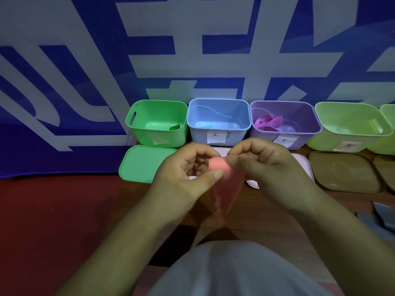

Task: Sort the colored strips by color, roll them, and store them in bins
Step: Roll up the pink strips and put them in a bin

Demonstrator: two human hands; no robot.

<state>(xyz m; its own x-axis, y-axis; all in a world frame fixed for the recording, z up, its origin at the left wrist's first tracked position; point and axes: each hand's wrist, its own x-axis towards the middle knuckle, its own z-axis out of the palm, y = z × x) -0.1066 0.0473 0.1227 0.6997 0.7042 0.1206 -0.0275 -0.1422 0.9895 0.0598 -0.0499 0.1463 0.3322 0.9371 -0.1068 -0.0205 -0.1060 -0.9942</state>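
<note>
Both hands hold one pink strip in front of the bins. Its top end is curled into a small roll, pinched between my left hand and my right hand; the loose tail hangs down toward the table. Behind the hands stand a green bin with a green roll inside, a blue bin with a blue strip, a purple bin holding loose magenta strips, and a light green bin.
A green lid lies in front of the green bin. A pink lid lies partly hidden under my hands. Brown translucent lids lie at right. A grey object sits at the right edge. A blue-and-white banner hangs behind.
</note>
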